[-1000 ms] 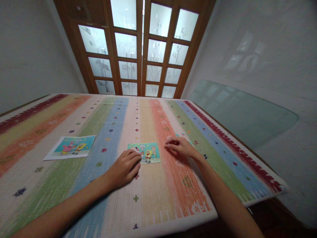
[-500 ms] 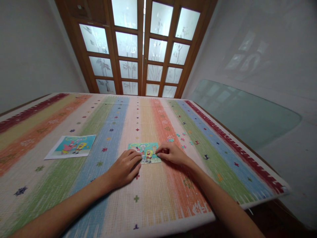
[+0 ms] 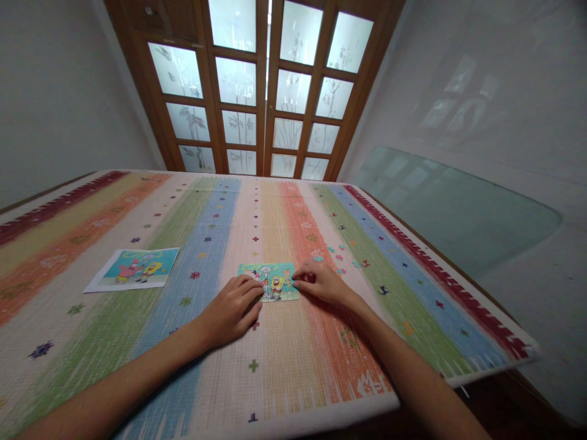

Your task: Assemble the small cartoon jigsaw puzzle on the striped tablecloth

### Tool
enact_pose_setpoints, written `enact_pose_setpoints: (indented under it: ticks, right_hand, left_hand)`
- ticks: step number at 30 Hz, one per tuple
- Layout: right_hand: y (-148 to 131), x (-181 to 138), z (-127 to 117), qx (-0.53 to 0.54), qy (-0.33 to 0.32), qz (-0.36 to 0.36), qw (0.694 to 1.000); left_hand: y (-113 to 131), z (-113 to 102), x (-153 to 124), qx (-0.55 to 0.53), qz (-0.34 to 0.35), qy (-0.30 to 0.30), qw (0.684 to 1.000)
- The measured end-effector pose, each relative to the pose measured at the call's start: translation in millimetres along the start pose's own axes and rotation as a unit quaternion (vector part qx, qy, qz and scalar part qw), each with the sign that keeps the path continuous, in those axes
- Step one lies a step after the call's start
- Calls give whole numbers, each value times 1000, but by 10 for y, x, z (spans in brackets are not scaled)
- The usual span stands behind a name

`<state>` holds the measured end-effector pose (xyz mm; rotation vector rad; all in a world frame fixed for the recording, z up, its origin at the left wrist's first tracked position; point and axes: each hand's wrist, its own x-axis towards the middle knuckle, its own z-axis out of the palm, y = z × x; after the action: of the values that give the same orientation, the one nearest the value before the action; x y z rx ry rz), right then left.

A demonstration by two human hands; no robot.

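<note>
A small jigsaw puzzle [image 3: 277, 288] with a cartoon picture on teal lies flat on the striped cloth in front of me. My left hand [image 3: 236, 308] rests over its left edge, fingertips on the puzzle and the thumb apart on the cloth. At the right edge, my right hand [image 3: 318, 282] has thumb and index finger pinched together, touching the puzzle; whatever is between the fingertips is hidden. Beyond that hand, several loose jigsaw pieces [image 3: 340, 256] in teal and pink lie scattered on the cloth.
A printed cartoon picture [image 3: 137, 269] on white paper lies to the left. The striped tablecloth [image 3: 293, 366] covers the table up to its front edge. Wooden doors [image 3: 263, 91] with frosted panes stand behind, and a wall runs along the right.
The right fingertips have shifted slightly right, showing more of the puzzle's right side. The left hand stays in place. The whole view has moved very slightly.
</note>
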<state>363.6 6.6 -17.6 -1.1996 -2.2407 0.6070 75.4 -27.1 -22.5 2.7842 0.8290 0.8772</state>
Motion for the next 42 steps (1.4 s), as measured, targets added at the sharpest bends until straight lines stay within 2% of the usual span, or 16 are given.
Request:
enact_pose_setpoints:
  ticks: [23,29,34,42]
  right_hand:
    - [-154,43,66,-46,16,-4,999]
    - [-157,34,54,-66,-30,-19,997]
    - [-146,24,58,-62,-13,-24,998]
    - [-142,15,86,-70,-43,-28,996]
  left_hand:
    - [7,12,4,-1,-3,7,1000]
    - [7,10,3,-2,-3,6,1000]
    - [-3,18,-5,3,0,-1,1000]
    - [21,-14,23,-6,3,4,1000]
